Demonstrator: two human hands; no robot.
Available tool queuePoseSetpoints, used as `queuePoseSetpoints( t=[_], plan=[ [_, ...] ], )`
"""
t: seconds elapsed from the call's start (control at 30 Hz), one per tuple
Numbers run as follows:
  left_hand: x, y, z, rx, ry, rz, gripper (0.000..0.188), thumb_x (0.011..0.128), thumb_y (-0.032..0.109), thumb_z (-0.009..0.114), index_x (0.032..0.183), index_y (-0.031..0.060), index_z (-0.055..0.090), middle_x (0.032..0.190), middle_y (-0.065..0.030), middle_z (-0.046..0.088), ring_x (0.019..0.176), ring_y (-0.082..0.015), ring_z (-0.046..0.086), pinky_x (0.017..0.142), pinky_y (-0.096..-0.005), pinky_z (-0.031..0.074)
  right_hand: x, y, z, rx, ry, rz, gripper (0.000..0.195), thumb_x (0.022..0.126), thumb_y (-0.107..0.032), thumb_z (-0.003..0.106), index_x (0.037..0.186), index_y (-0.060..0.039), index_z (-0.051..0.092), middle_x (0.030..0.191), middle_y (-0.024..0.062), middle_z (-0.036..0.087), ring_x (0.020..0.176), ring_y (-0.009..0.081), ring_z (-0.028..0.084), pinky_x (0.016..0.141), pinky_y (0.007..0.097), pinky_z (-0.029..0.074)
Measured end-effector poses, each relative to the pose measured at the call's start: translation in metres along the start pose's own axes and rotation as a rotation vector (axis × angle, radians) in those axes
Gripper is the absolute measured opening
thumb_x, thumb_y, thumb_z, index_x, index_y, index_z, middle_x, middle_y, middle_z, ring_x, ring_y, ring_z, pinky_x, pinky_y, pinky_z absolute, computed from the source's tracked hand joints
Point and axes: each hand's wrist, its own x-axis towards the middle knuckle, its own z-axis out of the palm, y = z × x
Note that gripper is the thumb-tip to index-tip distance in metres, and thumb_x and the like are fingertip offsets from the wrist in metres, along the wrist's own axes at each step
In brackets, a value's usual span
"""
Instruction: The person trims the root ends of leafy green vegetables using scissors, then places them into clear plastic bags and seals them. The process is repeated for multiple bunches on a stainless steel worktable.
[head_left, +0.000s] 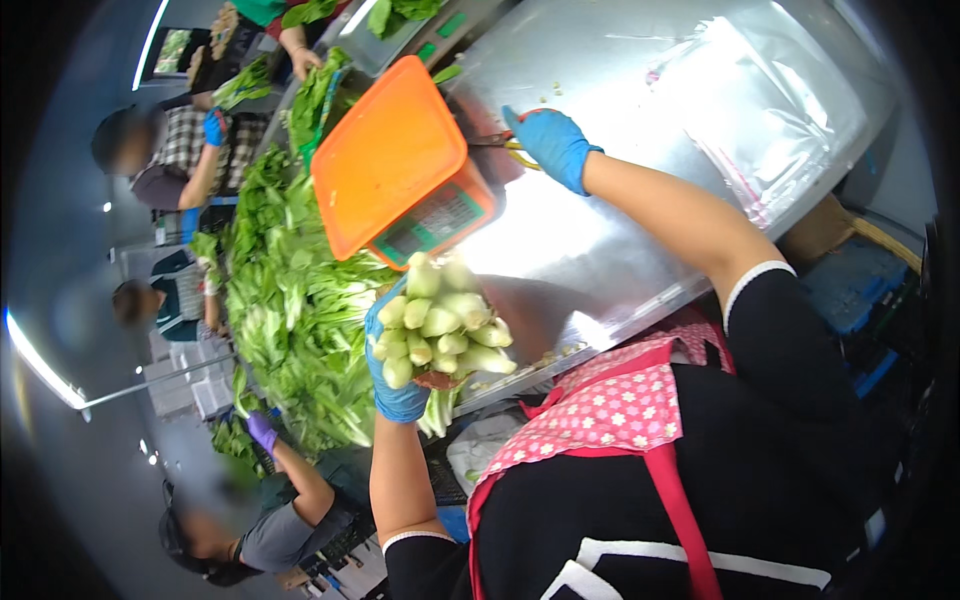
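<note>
My left hand (394, 375), in a blue glove, grips a bunch of leafy green stalks (442, 322) with the pale cut ends facing up towards me. In my right hand (551, 146), also blue-gloved, is a pair of scissors (517, 150) with yellow and red handles. The blades point left towards the orange weighing scale (390, 157), their tips close to its side. That scale stands on the metal table, between the greens and my right hand, with a display panel (431, 225) on its side. Part of the bunch is hidden behind its stalk ends.
A large heap of leafy greens (292, 300) lies left of the scale. Clear plastic bags (765, 112) lie on the metal table (555, 247), with small scraps near its edge. Several people stand across from me, one with a purple glove (261, 431). Blue crates (855, 285) are at right.
</note>
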Motion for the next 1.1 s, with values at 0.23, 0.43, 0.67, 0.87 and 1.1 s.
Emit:
queuePoseSetpoints(
  t=[0.23,0.43,0.67,0.87,1.1],
  plan=[
    [-0.038,0.033,-0.061,0.17,0.083,0.032,0.037,0.095,0.018,0.056,0.128,0.0024,0.049,0.121,-0.0087,0.056,0.102,-0.0176,0.06,0.088,-0.0326,0.051,-0.04,0.008,-0.026,0.474,-0.337,0.401,0.079,0.077,-0.024,0.065,0.146,-0.0071,0.032,0.105,0.0202,0.064,0.088,0.0381,0.064,0.077,0.0399,0.053],
    [-0.092,0.006,-0.094,0.301,0.138,-0.109,0.049,0.084,-0.001,0.067,0.129,0.0008,0.047,0.123,-0.0106,0.057,0.107,-0.0221,0.061,0.09,-0.037,0.054,-0.127,-0.045,-0.062,1.357,0.047,0.003,0.06,0.09,0.006,0.05,0.146,-0.0096,0.035,0.137,0.0155,0.05,0.124,0.0208,0.051,0.105,0.0305,0.036],
    [-0.105,-0.036,-0.086,0.726,0.029,-0.065,0.052,0.078,-0.005,0.071,0.125,-0.0007,0.049,0.12,-0.0101,0.059,0.102,-0.0211,0.062,0.087,-0.0351,0.055,-0.164,-0.095,-0.105,1.061,-0.388,-0.252,0.052,0.081,-0.02,0.069,0.131,-0.0181,0.053,0.098,0.0098,0.059,0.079,0.0261,0.06,0.066,0.0363,0.054],
    [-0.11,-0.044,-0.075,0.462,0.067,-0.132,0.041,0.087,-0.006,0.059,0.126,-0.002,0.047,0.123,-0.0127,0.056,0.105,-0.022,0.06,0.091,-0.0365,0.054,-0.16,-0.105,-0.096,1.007,-0.27,-0.454,0.062,0.077,-0.022,0.072,0.135,-0.0197,0.051,0.083,0.0092,0.057,0.07,0.0272,0.059,0.06,0.0369,0.049],
    [-0.116,-0.049,-0.074,0.354,0.095,-0.158,0.032,0.091,-0.002,0.056,0.123,-0.0012,0.051,0.12,-0.0105,0.058,0.104,-0.0215,0.061,0.092,-0.0381,0.053,-0.163,-0.11,-0.087,1.004,-0.267,-0.504,0.058,0.08,-0.025,0.07,0.134,-0.0148,0.051,0.086,0.0079,0.058,0.066,0.0261,0.061,0.054,0.0361,0.051]
  ],
)
